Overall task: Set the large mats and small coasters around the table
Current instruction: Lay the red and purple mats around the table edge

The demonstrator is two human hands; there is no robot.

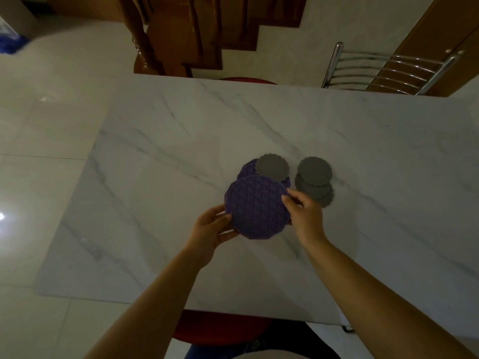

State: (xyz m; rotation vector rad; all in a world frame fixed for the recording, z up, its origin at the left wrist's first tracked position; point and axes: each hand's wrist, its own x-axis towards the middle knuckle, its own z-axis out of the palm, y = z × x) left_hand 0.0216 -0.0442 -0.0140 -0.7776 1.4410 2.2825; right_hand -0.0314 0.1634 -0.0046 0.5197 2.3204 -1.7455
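The left hand (pixel 211 225) pinches the purple patterned mat (pixel 256 207) at its nine o'clock rim, thumb on top and fingers beneath; the right hand (pixel 305 212) closes a fingertip grip on the three o'clock rim. The mat looks lifted slightly, overlapping the purple mats (pixel 247 169) behind it at twelve o'clock, which carry one grey scalloped coaster (pixel 272 165). To separate it cleanly, I would peel it up level and draw it toward six o'clock, so that coaster stays put. The stack of grey coasters (pixel 314 178) sits just beside the right hand at one o'clock. The marble worktop (pixel 155 164) offers wide bare room at nine and three o'clock, its edges well apart from the hands.
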